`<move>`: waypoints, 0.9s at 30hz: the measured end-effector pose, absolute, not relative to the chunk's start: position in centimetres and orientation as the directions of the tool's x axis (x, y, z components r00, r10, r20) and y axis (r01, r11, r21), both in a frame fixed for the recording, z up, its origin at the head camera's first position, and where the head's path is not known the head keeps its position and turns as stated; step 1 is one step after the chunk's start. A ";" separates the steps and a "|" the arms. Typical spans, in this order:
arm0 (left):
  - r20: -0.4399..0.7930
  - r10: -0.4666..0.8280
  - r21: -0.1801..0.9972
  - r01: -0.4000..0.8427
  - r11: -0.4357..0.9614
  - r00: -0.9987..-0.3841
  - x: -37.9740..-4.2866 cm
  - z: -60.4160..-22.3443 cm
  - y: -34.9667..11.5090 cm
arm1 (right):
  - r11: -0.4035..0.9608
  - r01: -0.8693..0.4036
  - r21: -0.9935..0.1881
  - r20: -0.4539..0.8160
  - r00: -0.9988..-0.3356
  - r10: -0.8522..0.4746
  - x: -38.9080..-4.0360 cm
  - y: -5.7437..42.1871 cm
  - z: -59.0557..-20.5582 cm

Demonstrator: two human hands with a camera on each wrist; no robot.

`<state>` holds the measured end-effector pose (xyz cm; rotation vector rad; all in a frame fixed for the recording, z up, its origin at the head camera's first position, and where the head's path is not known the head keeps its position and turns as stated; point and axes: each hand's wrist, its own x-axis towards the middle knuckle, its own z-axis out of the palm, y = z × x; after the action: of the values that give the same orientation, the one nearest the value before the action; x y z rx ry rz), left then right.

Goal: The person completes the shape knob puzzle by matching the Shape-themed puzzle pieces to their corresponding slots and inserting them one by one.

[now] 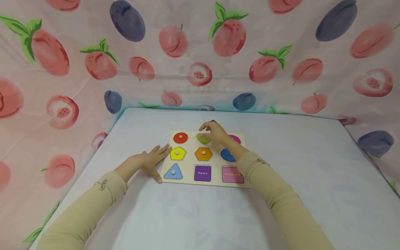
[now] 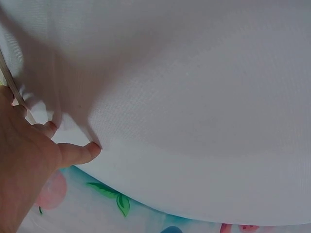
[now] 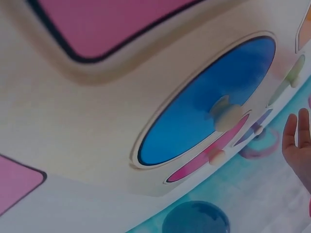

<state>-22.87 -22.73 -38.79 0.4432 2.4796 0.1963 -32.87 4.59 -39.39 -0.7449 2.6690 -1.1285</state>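
Note:
A pale shape-puzzle board lies on the table, its coloured pieces fitted with small knobs. My left hand spreads along its left edge, thumb at the near corner. In the left wrist view those fingers reach over white cloth beside the board's edge. Over the top row, my right hand is loosely bent above the green piece. The right wrist view shows this hand with fingers apart from the knobs. A purple piece peeks out behind it, mostly hidden.
On the board are a red circle, a yellow pentagon, an orange hexagon, a blue oval and a light blue triangle. A knobless purple area reads "Square". Fruit-print cloth hangs behind the table.

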 end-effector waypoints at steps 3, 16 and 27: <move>-0.539 0.363 0.241 0.274 0.931 -0.760 -23.0 -38.7 -22.7 | 0.601 -0.358 -0.714 0.042 -0.879 -0.475 -33.2 4.9 -39.3; -0.541 0.358 0.250 0.262 0.932 -0.761 -23.0 -38.6 -22.8 | 0.635 -0.334 -0.696 0.060 -0.909 -0.412 -36.3 5.3 -38.6; -0.539 0.360 0.247 0.265 0.932 -0.761 -23.0 -38.6 -22.8 | 0.615 -0.276 -0.739 0.048 -0.932 -0.360 -39.9 6.4 -41.2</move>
<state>-22.96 -22.81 -38.60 0.4432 2.4794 0.2071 -39.88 6.35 -41.24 -0.5386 2.7276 -1.2210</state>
